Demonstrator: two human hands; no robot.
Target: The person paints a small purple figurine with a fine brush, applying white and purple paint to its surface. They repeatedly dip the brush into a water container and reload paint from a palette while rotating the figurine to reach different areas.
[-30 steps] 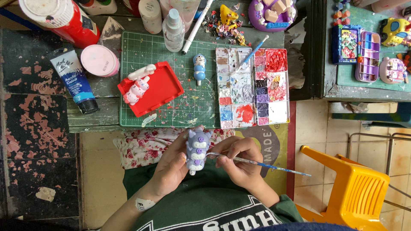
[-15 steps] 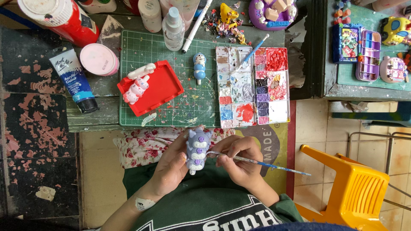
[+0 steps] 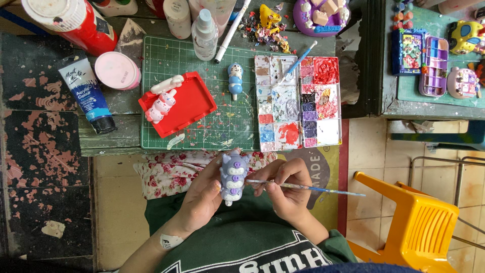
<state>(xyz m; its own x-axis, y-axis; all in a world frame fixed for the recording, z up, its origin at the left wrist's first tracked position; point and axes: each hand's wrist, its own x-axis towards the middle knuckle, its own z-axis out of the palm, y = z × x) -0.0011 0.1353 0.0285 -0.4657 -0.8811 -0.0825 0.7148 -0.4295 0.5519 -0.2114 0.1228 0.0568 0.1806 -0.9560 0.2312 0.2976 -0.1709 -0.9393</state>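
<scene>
Purple figurine [image 3: 233, 177], a small cat-headed toy with pale round bumps down its front, sits upright between both hands, off the near edge of the tabletop and over a flowered cloth [image 3: 169, 172]. Just beyond that edge lies a green cutting mat [image 3: 222, 126]; on it rest a red tray [image 3: 184, 106] bearing a pink-and-white figurine [image 3: 160, 103], a small blue figurine [image 3: 235, 80], and a paint palette [image 3: 295, 103] at the mat's right end. A blue paint tube [image 3: 86, 93] and a pink lid [image 3: 117, 71] lie towards the left edge. Nothing stands between hands and toy. Left hand [image 3: 202, 199] is curled round the figurine's left side, gripping it. Right hand [image 3: 285, 189] pinches a thin paintbrush [image 3: 308, 188], its tip at the figurine.
</scene>
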